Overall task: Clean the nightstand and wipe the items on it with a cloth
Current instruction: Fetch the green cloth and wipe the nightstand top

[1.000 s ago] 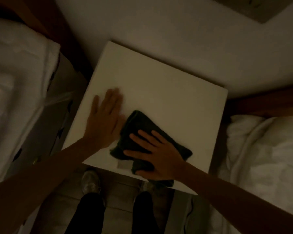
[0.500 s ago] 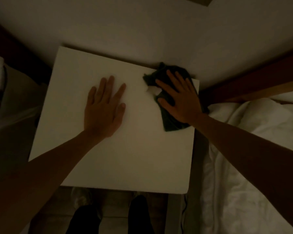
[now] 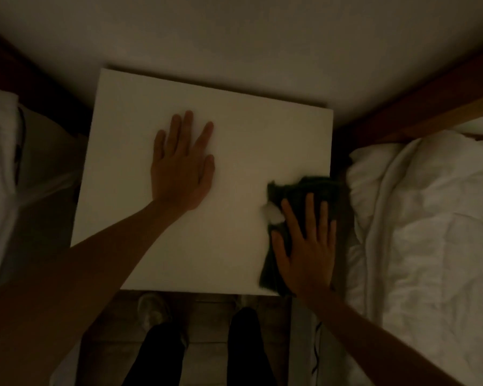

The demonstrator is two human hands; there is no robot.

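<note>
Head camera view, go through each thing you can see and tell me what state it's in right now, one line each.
Nightstand: white top bare apart from the hands and cloth.
Cloth: dark, folded, flat at the top's right edge, pressed down.
Right hand: fingers straight, flat on the cloth.
Left hand: fingers spread, palm flat on the top, holding nothing.
Bedding: white, rumpled, right of the nightstand.

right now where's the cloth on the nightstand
In the head view the dark cloth lies at the right edge of the white nightstand, near its front corner, pressed flat under the right hand and beside the white bedding.
</note>
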